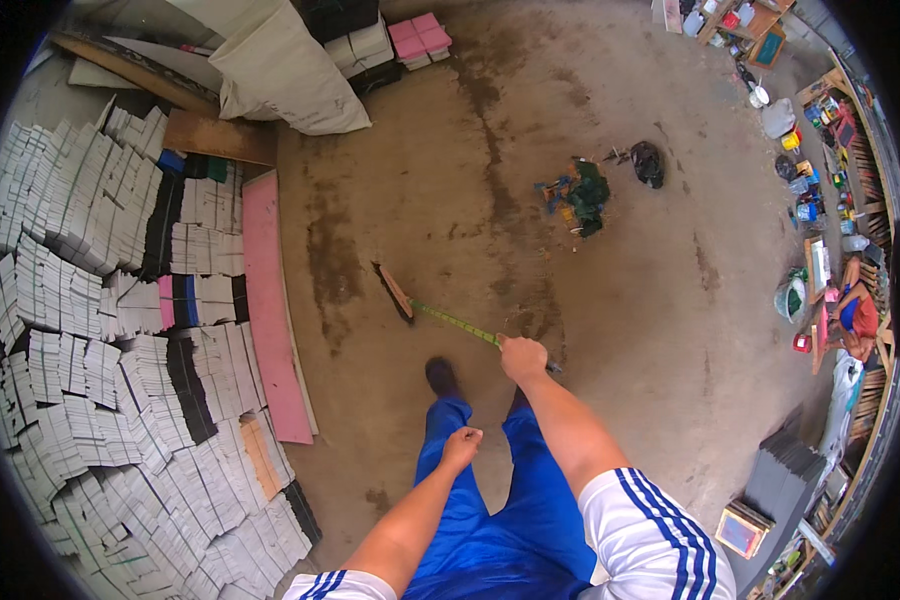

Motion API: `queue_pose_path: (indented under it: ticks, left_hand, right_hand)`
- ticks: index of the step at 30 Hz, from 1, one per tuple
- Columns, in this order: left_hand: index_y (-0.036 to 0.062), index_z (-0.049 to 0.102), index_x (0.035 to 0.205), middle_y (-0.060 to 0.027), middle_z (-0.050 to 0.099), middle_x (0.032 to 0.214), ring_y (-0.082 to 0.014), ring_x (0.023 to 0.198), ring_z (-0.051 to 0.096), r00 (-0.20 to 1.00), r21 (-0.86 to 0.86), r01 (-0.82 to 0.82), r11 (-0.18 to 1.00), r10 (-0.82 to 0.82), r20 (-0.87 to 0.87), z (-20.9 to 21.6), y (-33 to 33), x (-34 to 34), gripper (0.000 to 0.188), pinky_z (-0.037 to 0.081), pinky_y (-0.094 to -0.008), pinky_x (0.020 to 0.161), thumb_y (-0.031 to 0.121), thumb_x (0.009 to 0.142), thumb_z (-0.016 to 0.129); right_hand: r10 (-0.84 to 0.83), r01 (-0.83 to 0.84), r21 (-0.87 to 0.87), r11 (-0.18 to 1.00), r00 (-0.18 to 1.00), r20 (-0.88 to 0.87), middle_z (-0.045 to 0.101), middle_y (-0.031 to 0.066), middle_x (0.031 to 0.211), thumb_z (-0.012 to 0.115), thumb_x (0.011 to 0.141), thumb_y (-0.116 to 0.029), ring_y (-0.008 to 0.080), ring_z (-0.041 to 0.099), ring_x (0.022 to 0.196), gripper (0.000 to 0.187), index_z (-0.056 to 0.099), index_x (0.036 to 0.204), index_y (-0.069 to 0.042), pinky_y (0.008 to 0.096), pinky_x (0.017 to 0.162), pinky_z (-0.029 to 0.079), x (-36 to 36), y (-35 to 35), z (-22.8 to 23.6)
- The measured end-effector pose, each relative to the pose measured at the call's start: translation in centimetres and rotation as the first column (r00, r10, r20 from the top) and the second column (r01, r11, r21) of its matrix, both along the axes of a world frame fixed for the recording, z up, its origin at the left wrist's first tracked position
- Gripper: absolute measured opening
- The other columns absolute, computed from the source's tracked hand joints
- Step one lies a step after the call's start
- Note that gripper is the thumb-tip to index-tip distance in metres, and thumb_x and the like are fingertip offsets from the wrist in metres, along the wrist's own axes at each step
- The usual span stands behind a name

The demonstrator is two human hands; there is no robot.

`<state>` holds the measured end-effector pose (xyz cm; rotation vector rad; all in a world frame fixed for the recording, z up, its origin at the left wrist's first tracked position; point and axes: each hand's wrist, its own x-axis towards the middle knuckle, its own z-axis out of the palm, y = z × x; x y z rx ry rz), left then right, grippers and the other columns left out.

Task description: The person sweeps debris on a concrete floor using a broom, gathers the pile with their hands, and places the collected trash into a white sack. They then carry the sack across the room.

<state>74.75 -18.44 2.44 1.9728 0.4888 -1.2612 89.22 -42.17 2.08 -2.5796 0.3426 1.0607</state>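
The right hand [523, 357] grips a broom [397, 294], the left hand [462, 449] is loosely closed, and the rubbish pile [588, 196] looks gathered but uncleared.

On my feed I see white stacks [70, 220] left of a pink board [271, 310], a pale sack [285, 72] beyond, perhaps a yellow tin [791, 139] far right

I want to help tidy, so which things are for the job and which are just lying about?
Probably for the job:
- broom, in the right hand
- rubbish heap

Probably just lying about:
- white sack
- pink board
- white stacks
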Motion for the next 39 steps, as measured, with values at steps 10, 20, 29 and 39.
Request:
queue_pose_path:
  ticks: [10, 20, 29, 39]
  left_hand:
    - [0.0053, 0.072, 0.110, -0.0178, 0.074, 0.107, -0.0321, 0.103, 0.070, 0.993, 0.000, 0.107, 0.994, -0.107, 0.058, -4.9, 6.4, 7.9, 0.037, 0.053, -0.0405, 0.088, 0.038, 0.095, 0.064]
    - [0.0046, 0.071, 0.112, -0.0167, 0.073, 0.107, -0.0288, 0.097, 0.069, 0.995, -0.056, -0.040, 0.998, 0.045, 0.093, -5.8, 14.7, 15.5, 0.036, 0.054, -0.0403, 0.083, 0.036, 0.096, 0.064]
    - [0.0031, 0.072, 0.108, -0.0159, 0.073, 0.095, -0.0264, 0.085, 0.071, 0.996, 0.137, -0.016, 0.990, 0.004, 0.091, -4.4, 22.6, 20.2, 0.036, 0.056, -0.0416, 0.075, 0.036, 0.094, 0.066]
    - [0.0065, 0.071, 0.116, -0.0172, 0.073, 0.112, -0.0335, 0.107, 0.069, 0.983, 0.069, 0.170, 0.983, -0.173, 0.053, -1.1, 14.5, 27.3, 0.040, 0.053, -0.0427, 0.090, 0.040, 0.096, 0.062]
  right_hand:
    - [-0.268, 0.263, -0.248, 0.932, 0.963, 0.015, 0.074, 0.0171, 0.103, 0.055, 0.098, -0.028, 0.0360, 0.071, 0.098, 0.035, 0.064, 0.131, -0.020, 0.0493, 0.082, 0.057, 2.6, -9.1, 2.1]
    - [-0.119, 0.116, -0.031, 0.993, 0.983, -0.141, 0.073, 0.0198, 0.105, 0.045, 0.103, -0.033, 0.0378, 0.071, 0.102, 0.034, 0.069, 0.125, -0.021, 0.0497, 0.087, 0.056, 9.9, 11.0, -1.7]
    - [-0.218, 0.220, 0.015, 0.975, 0.971, -0.096, 0.067, 0.0137, 0.129, 0.053, 0.097, -0.038, 0.0333, 0.065, 0.119, 0.043, 0.064, 0.135, -0.020, 0.0480, 0.096, 0.055, 21.6, 10.8, -3.2]
    - [-0.423, 0.407, -0.248, 0.879, 0.906, -0.014, 0.073, 0.0161, 0.105, 0.051, 0.101, -0.033, 0.0374, 0.070, 0.101, 0.035, 0.061, 0.134, -0.029, 0.0517, 0.084, 0.057, 14.9, -1.3, 5.0]
